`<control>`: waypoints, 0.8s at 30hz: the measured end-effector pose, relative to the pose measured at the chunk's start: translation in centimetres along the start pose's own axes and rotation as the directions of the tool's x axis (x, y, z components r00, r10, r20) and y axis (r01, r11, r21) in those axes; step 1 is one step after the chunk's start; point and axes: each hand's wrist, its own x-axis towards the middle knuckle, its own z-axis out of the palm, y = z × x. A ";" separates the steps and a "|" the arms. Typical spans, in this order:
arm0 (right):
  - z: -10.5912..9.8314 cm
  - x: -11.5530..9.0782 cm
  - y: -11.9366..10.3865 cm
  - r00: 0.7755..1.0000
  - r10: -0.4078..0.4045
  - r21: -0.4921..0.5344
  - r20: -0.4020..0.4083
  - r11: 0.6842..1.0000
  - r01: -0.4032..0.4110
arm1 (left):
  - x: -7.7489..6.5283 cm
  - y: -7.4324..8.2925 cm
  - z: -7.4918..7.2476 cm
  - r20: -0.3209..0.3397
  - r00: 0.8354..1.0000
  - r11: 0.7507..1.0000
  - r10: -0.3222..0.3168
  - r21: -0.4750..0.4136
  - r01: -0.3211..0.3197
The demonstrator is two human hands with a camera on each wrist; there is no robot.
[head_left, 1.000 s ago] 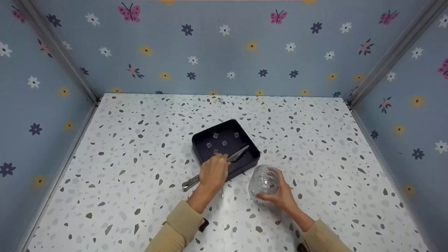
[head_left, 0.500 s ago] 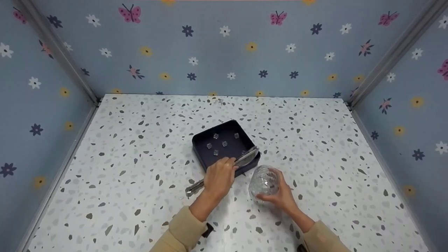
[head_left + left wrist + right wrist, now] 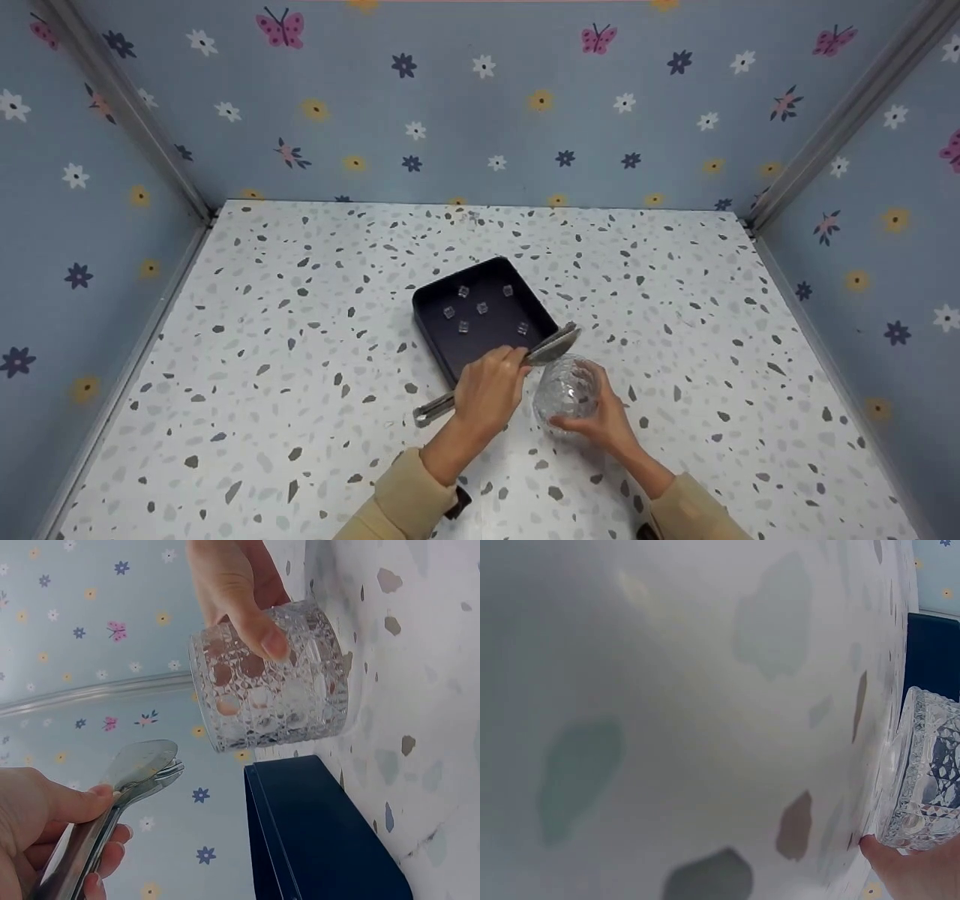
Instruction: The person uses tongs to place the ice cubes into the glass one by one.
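My left hand (image 3: 487, 386) grips metal serving tongs (image 3: 82, 847) around the middle. The tongs' head reaches past the dark tray's near right corner, close above the glass rim. In the left wrist view its two ends lie nearly together; I cannot tell whether anything is pinched between them. A clear cut-pattern glass (image 3: 559, 390) stands on the speckled table beside the tray, and my right hand (image 3: 604, 412) holds it, thumb and fingers around its side. Several small clear cubes (image 3: 482, 307) lie scattered in the dark square tray (image 3: 431, 334).
The white speckled table (image 3: 300, 360) extends on every side of the tray. Blue flower-patterned panels (image 3: 480, 97) rise at the back and both sides, joined by grey metal posts (image 3: 135, 112).
The left hand and tongs have moved right and toward me, out of the tray to over the glass rim. The right hand, glass and tray have stayed put.
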 end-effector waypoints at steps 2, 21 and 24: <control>0.0 0.0 0.0 1.000 -0.002 0.003 -0.003 1.000 0.002 | 0.0 0.2 0.0 0.006 1.000 1.000 0.003 -0.003 -0.003; 0.0 0.1 0.0 1.000 0.017 -0.039 0.008 0.999 -0.016 | 0.0 1.3 0.4 0.031 0.999 0.999 0.027 -0.042 -0.026; 0.0 0.0 0.0 1.000 0.012 -0.040 0.002 0.999 -0.012 | 0.0 1.3 0.4 0.030 0.999 0.999 0.025 -0.046 -0.024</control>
